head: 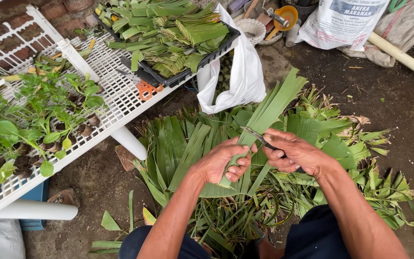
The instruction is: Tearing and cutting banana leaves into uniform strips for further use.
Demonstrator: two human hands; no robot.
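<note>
While the left hand (224, 163) clenches around a long flat green leaf strip (264, 117), the strip's long axis runs diagonally, near end low at the hand, far end pointing up and right toward the white plastic bag (238, 79). Strip sits over the big pile of cut green leaves (188, 144) on the dirt ground (384, 81), between the person's knees. Left fingers curled under the strip, thumb on top, forearm coming in from bottom centre, wrist bent slightly inward.

Right hand (295, 153) grasps a small knife with a dark handle and thin metal blade (257, 136); fingers wrapped tight on the handle, blade pointing left and up, tip touching the strip just above the left thumb. Right forearm enters from the lower right, angled up-left.

Left of the pile: white slatted plastic rack (116, 91) bearing a black plastic tray (192, 72) of folded green leaf pieces (168, 33), orange-handled scissors (144, 88) and small potted green seedlings (39, 124). Large printed white sack (341, 21) at top right, well apart.
</note>
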